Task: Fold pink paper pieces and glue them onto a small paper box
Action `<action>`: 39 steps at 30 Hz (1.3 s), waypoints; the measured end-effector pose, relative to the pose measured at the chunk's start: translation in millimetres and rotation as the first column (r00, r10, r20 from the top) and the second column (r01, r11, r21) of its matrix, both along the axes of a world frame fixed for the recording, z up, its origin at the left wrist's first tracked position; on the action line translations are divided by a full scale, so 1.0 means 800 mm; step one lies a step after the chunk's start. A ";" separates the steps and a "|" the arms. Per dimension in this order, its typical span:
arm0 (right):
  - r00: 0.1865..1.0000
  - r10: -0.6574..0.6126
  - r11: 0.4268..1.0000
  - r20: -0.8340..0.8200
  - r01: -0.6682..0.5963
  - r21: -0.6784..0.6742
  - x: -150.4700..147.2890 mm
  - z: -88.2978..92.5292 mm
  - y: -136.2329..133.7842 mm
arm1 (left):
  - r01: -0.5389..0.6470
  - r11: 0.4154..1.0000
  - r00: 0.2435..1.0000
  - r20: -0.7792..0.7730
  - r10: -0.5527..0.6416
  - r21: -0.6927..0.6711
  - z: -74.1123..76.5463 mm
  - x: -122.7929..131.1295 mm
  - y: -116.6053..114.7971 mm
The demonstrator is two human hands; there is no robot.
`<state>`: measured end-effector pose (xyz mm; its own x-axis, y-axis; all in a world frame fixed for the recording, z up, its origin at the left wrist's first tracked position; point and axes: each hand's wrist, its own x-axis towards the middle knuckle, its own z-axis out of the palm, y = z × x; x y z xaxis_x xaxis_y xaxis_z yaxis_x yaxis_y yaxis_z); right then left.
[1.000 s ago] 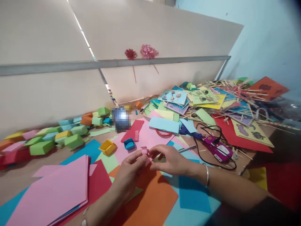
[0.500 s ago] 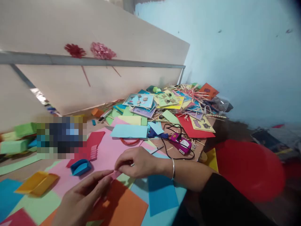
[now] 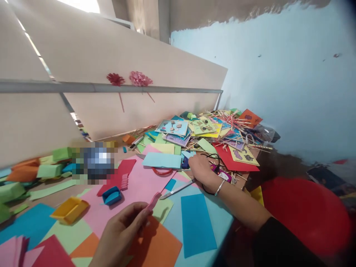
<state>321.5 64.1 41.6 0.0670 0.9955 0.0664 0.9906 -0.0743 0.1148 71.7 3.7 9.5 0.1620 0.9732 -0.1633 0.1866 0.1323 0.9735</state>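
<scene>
My left hand (image 3: 126, 226) pinches a small folded pink paper strip (image 3: 153, 201) between thumb and fingers, above an orange sheet (image 3: 160, 244). Farther off, my right hand (image 3: 202, 168) is curled over a blue glue gun (image 3: 185, 162), covering much of it. A narrow metal blade (image 3: 176, 189) lies on the table between the two hands, one end close under my right hand. Beyond the left hand sit a small blue paper box (image 3: 111, 196) and a yellow paper box (image 3: 69, 210). A pleated pink paper piece (image 3: 124, 181) rests by a red sheet.
Red-handled scissors (image 3: 162, 171) lie partly under a light blue paper (image 3: 162, 160). A purple device (image 3: 224, 175) with a black cord is beside my right wrist. Cards and sticks (image 3: 205, 128) are heaped at the back. A red round seat (image 3: 303, 215) stands at right.
My right hand has let go of the pink strip and moved away to the glue gun. The left hand keeps the strip. The view has shifted, uncovering the blade.
</scene>
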 end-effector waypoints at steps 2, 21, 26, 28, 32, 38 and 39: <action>1.000 -0.008 1.000 0.005 0.008 -0.027 0.004 -0.003 0.004 | -0.012 1.000 1.000 0.014 0.012 0.003 -0.003 0.000 -0.001; 0.537 0.239 0.870 -0.809 -0.488 -0.067 -0.075 0.003 0.004 | -0.061 0.998 0.984 0.170 0.060 0.005 -0.016 -0.008 0.017; 0.354 0.187 0.907 -0.916 -0.419 0.023 -0.095 -0.016 -0.017 | -0.036 0.999 0.987 0.157 0.031 0.025 -0.007 -0.006 0.013; 0.339 0.203 0.925 -0.919 -0.374 0.066 -0.097 -0.018 -0.016 | -0.023 0.999 0.988 0.150 0.020 0.023 -0.006 -0.006 0.013; 0.230 0.120 0.941 -0.966 -0.337 0.036 -0.097 -0.023 -0.012 | -0.014 0.999 0.993 0.114 0.009 0.047 -0.011 -0.006 0.013; 0.082 0.095 0.960 -0.992 -0.271 0.070 -0.104 -0.029 -0.015 | -0.001 0.997 0.997 0.080 -0.006 0.082 -0.019 -0.006 0.016; 0.054 0.086 0.964 -0.995 -0.257 0.069 -0.105 -0.030 -0.016 | -0.008 0.996 0.996 0.084 0.000 0.086 -0.020 -0.006 0.016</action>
